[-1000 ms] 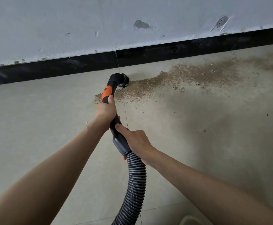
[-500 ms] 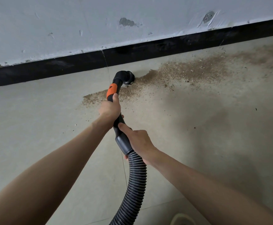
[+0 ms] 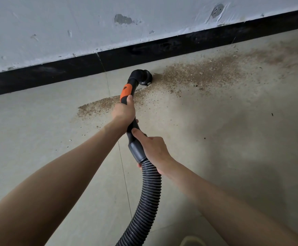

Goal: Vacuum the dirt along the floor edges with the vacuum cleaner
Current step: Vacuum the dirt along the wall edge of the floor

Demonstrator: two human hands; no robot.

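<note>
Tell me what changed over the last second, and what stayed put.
The black vacuum nozzle moved rightward along the black baseboard, deeper into the brown sawdust-like dirt, leaving a separate patch behind to its left. Unchanged: the left hand grips the orange-and-black handle, and the right hand holds the cuff above the ribbed black hose.

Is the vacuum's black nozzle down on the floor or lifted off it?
Down, apparently: the black elbow nozzle sits at the brown sawdust strip on the grey floor. Actual contact cannot be confirmed.
</note>
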